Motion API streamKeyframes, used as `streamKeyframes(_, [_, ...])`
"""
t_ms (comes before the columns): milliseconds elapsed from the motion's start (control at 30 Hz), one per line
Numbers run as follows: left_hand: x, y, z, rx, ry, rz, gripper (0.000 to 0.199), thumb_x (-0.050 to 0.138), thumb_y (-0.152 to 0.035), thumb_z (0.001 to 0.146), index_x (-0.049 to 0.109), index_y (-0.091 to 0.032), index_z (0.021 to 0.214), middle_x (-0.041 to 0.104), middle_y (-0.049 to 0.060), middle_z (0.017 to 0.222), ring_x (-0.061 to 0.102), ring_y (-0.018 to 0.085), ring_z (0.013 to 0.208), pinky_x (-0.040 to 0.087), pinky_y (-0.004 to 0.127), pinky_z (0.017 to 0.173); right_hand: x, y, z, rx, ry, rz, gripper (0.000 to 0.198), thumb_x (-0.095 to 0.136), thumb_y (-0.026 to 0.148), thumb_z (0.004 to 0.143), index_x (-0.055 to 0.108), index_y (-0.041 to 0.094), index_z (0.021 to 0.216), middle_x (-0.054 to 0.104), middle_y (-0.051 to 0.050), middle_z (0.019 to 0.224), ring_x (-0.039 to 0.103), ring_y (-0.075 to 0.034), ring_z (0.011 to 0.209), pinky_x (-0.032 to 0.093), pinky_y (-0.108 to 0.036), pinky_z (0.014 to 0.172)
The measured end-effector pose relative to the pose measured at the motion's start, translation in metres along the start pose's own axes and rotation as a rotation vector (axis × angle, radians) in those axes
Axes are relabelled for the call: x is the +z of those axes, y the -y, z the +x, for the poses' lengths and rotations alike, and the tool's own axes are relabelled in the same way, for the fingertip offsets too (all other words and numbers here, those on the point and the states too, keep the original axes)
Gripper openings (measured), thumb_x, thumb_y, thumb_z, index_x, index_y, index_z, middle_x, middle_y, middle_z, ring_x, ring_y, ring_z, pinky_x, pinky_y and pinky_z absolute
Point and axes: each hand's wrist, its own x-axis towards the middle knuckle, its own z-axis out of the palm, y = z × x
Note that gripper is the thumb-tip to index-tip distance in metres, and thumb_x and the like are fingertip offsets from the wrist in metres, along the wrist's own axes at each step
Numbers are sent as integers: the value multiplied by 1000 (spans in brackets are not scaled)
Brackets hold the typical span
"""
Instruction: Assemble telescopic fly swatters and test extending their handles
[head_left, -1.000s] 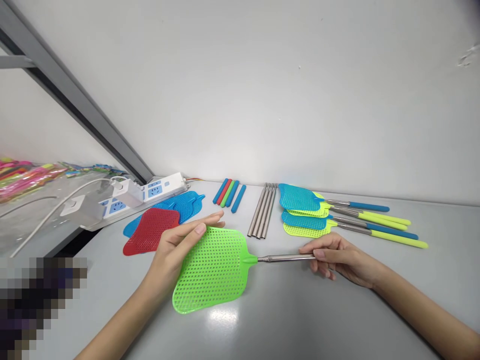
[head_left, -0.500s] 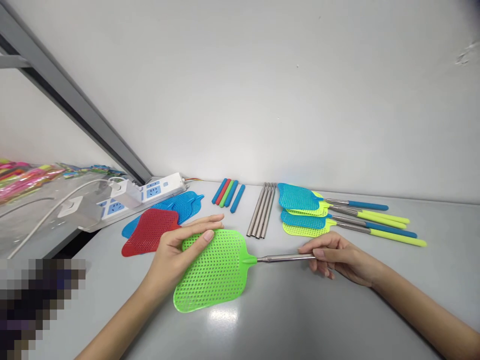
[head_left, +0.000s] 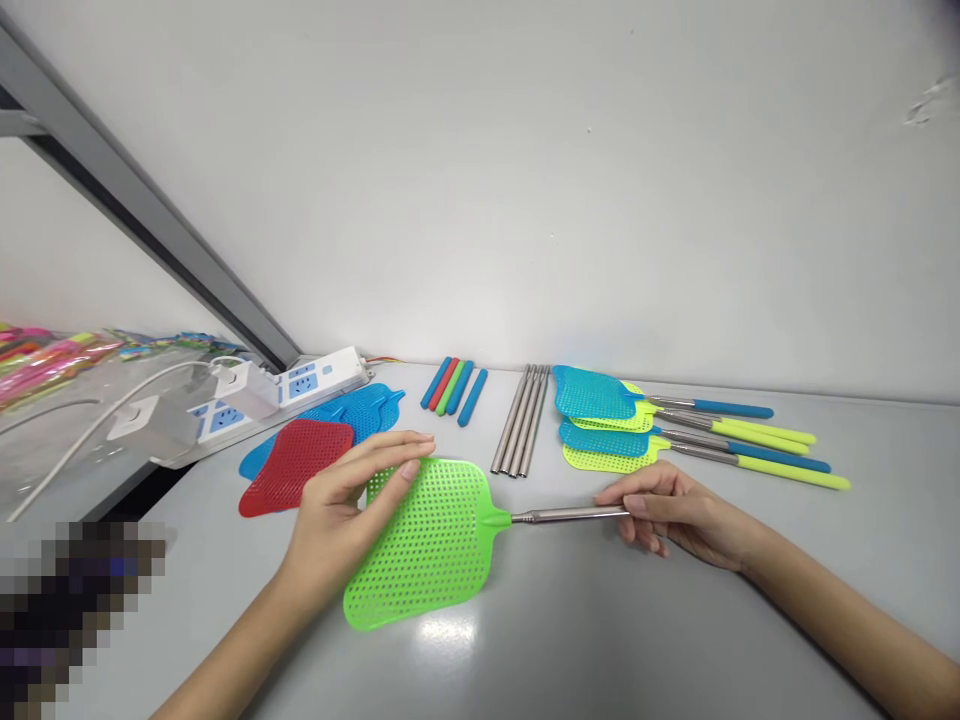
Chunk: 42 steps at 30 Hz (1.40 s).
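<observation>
With its thumb lying farther across the green swatter head (head_left: pixel 424 550) than a second ago, the left hand (head_left: pixel 337 505) lightly holds it well in from the back edge of the worktop (head_left: pixel 570 640), while the right hand (head_left: pixel 682 512) pinches the metal rod (head_left: pixel 574 514), the two parts still joined.

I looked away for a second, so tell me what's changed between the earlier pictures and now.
The left hand has moved its thumb farther right over the green swatter head, so more green shows between thumb and fingers. Nothing was visibly taken hold of or let go. The right hand still pinches the metal rod; the stacked swatters, spare rods and colored sticks lie as before.
</observation>
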Motion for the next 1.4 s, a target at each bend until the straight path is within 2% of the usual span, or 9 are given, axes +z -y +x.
streamKeyframes(367, [-1,3,-2,125,73,135,24,52,-16,70,60,-27,89,61,-2,90,53,15,89,40,33,83,3,3,-1,5,6,-16,23,54,18,72,63,9,91,60,-6,60,49,-6,46,38,-16,40])
streamKeyframes(600, [0,3,-3,222,126,171,21,52,-11,69,57,-23,85,60,1,88,54,16,85,43,33,77,1,1,-1,19,5,-25,22,54,19,72,63,10,91,60,-6,61,49,-6,45,38,-16,39])
streamKeyframes(767, [-1,2,-7,205,140,171,17,51,-10,69,52,-21,82,58,3,90,53,17,88,42,34,78,0,0,-1,25,3,-16,21,55,18,72,64,11,90,60,-5,61,49,-6,45,38,-16,40])
streamKeyframes(1000, [-2,-3,-14,145,134,24,10,49,-12,71,44,-20,70,58,4,83,54,17,80,44,35,70,-1,-1,-3,25,-3,-14,21,55,18,72,64,12,89,60,-6,61,49,-7,46,38,-17,39])
streamKeyframes(1267, [-2,-7,-15,188,96,-66,14,51,-8,68,48,-19,75,57,4,83,54,16,80,45,35,70,-4,-1,-4,55,-3,1,20,54,18,72,64,12,89,59,-6,61,49,-7,47,38,-16,39])
streamKeyframes(1400, [1,-8,-16,161,22,-46,11,53,-11,68,50,-19,75,57,5,82,54,17,79,46,35,69,-4,0,-4,73,4,21,19,55,19,72,64,11,87,59,-6,60,48,-7,45,37,-16,38])
